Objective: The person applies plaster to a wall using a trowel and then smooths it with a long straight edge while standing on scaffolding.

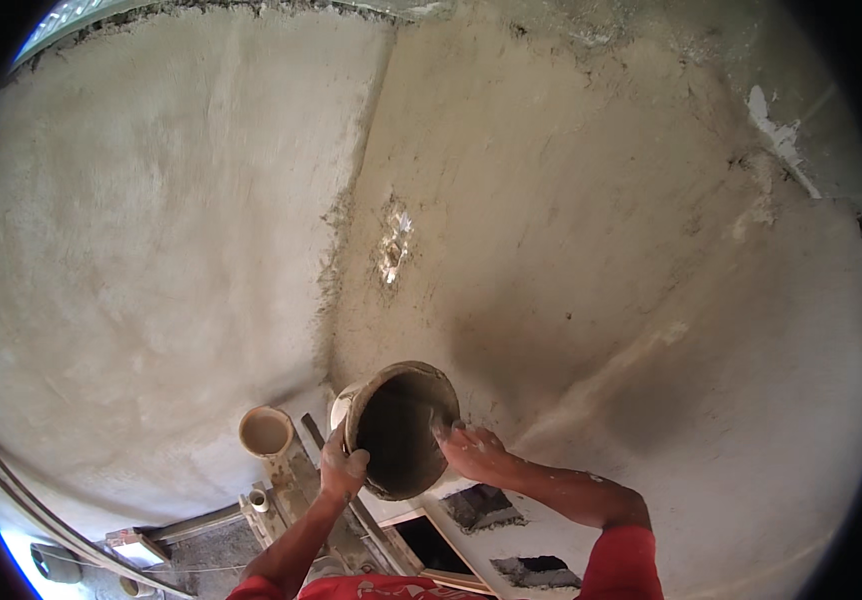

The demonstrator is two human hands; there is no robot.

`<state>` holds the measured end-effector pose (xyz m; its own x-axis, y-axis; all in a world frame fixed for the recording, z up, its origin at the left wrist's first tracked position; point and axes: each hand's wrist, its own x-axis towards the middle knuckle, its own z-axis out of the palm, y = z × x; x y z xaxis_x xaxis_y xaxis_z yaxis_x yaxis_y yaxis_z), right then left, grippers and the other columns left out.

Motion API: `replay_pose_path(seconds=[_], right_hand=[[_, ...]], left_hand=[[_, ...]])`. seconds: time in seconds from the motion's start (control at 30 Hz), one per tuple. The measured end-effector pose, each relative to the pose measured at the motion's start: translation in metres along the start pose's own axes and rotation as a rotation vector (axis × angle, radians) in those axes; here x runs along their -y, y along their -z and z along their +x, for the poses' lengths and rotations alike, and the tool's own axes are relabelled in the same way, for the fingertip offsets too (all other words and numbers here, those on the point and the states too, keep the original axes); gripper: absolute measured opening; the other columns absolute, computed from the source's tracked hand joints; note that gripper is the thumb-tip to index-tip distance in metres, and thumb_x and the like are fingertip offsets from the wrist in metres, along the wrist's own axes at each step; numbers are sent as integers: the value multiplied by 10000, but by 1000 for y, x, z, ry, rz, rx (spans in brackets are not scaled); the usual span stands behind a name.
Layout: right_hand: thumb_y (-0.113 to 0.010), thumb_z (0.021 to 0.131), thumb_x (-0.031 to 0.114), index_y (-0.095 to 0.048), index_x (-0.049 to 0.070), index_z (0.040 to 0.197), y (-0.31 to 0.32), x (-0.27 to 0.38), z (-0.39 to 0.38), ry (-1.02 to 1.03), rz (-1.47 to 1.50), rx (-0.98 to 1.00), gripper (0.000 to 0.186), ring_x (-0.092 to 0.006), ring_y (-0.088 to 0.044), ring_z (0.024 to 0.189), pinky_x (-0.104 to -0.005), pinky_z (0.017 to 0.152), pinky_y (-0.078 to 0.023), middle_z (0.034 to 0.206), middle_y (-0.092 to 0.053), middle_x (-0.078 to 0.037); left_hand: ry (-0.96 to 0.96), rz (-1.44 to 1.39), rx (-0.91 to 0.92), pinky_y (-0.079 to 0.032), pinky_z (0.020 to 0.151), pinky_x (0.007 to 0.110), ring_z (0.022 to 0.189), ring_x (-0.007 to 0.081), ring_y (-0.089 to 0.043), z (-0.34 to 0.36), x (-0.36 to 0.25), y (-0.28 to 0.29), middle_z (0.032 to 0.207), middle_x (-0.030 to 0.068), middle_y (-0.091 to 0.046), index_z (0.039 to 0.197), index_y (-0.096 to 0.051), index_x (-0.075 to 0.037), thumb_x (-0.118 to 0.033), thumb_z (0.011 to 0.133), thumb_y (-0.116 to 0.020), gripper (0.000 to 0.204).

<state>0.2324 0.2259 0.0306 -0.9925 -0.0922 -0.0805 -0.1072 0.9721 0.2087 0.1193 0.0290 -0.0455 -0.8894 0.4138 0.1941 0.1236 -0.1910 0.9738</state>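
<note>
A mortar-caked bucket [404, 430] is tilted toward me in front of the plastered wall [511, 230]. Gripping its left rim, my left hand [341, 466] has the thumb over the edge and the fingers round the outside. My right hand [473, 448] is closed at the bucket's right rim, around a small grey tool [438, 418] whose far end reaches into the dark opening. Too little of this tool shows to name its kind. The bucket's inside is in shadow, with grey residue on its walls.
A smaller bucket [266, 432] with greyish contents stands on planks [296, 490] at the lower left. Right of my body, rough openings [484, 507] break the lower wall. A ragged hole [395, 246] shows in the plaster above. Curved rails [26, 500] run along the left edge.
</note>
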Motion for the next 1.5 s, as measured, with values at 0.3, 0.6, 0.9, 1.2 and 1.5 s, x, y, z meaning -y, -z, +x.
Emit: replay_pose_path(seconds=[0.3, 0.6, 0.9, 1.2, 1.5], right_hand=[[-518, 774, 100, -549, -19, 914, -25, -3, -11, 309, 155, -79, 186, -292, -617, 605, -387, 505, -501, 675, -598, -129], [-527, 768, 129, -596, 9, 866, -8, 10, -1, -3, 201, 324, 169, -328, -630, 836, -431, 752, -498, 852, -632, -181], [-523, 818, 148, -540, -49, 1098, 56, -26, 27, -54, 114, -41, 343, -318, -591, 749, -454, 688, -473, 821, -595, -203], [-555, 821, 218, -612, 61, 952, 1, -47, 41, -87, -43, 10, 212, -288, -609, 747, -414, 672, -489, 788, -617, -136], [-659, 768, 284, -589, 22, 1055, -41, 2, 60, -237, 728, 29, 394, -376, -607, 878, -424, 770, -489, 923, -633, -210]], left_hand=[[-38, 198, -38, -400, 949, 380, 1076, 368, -536, 7, 18, -6, 1120, 250, -555, 1244, -470, 22, -73, 617, -517, 636], [-175, 407, -57, -438, 885, 426, 1011, 454, -522, -4, -15, -15, 1114, 327, -485, 1330, -415, -107, -77, 625, -521, 714], [-209, 465, -9, -414, 932, 459, 1096, 533, -440, 6, -29, -4, 1236, 419, -357, 1357, -379, -177, -67, 655, -544, 730], [-293, 436, 28, -405, 934, 470, 1125, 535, -413, 37, -47, 5, 1196, 442, -377, 1339, -410, -199, -46, 645, -528, 720], [-212, 404, 33, -416, 927, 388, 1075, 416, -524, 51, -35, 25, 1191, 322, -486, 1319, -432, -107, -41, 641, -511, 685]])
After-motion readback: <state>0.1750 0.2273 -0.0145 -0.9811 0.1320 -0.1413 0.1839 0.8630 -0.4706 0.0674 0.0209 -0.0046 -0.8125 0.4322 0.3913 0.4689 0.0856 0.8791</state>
